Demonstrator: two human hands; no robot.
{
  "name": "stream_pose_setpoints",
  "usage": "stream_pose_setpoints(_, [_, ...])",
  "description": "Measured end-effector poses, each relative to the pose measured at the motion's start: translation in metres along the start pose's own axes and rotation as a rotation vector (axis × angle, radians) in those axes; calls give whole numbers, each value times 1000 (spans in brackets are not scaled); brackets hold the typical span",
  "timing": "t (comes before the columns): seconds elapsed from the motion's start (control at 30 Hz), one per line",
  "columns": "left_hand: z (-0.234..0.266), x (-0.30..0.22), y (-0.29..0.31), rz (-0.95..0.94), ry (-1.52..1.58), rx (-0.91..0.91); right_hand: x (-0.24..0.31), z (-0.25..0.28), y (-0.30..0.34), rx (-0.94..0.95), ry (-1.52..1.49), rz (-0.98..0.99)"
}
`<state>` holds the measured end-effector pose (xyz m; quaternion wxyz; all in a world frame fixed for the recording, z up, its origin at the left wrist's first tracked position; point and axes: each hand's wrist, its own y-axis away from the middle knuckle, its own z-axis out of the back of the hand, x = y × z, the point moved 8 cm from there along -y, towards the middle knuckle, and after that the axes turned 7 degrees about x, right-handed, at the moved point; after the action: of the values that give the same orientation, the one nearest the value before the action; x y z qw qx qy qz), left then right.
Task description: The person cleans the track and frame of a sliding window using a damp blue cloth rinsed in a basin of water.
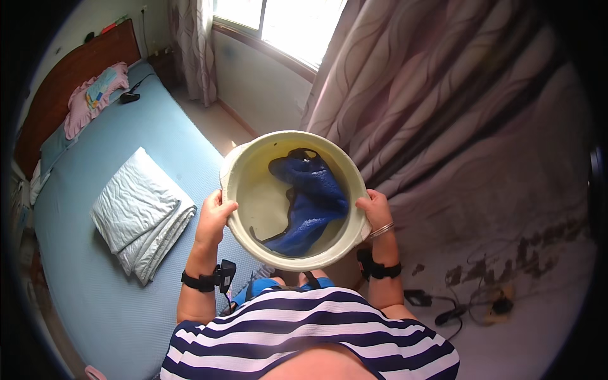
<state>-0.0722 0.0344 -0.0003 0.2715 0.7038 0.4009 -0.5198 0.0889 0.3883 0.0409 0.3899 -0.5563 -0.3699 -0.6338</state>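
Observation:
A round cream-coloured basin (235, 218) is held up in front of my body, between both hands. Water fills part of it, and a dark blue wet cloth (313, 196) with black edging lies soaking inside. My left hand (214, 215) grips the left rim, thumb over the top edge. On the opposite side my right hand (376, 210) clasps the right rim the same way, its thumb on the edge. The fingers under the rim are mostly hidden on both sides.
To the left stands a bed (69, 253) with a light blue sheet, a folded silvery quilt (142, 212) and a pink-edged pillow (95, 98). Long patterned curtains (443, 82) hang on the right beside a bright window (291, 28). Cables and a plug (502, 305) lie at the lower right.

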Motion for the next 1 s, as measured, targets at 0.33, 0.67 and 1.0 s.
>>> stream_pose_setpoints(0.33, [14,-19,-106,-60,-30,-454,20,-35,-263,451,-15,-31])
stream_pose_setpoints(0.67, [-5,-34,-198,-78,16,-634,62,-28,-388,487,169,78])
stream_pose_setpoints(1.0, [-33,-50,-366,-15,16,-285,58,51,-446,254,-22,-71])
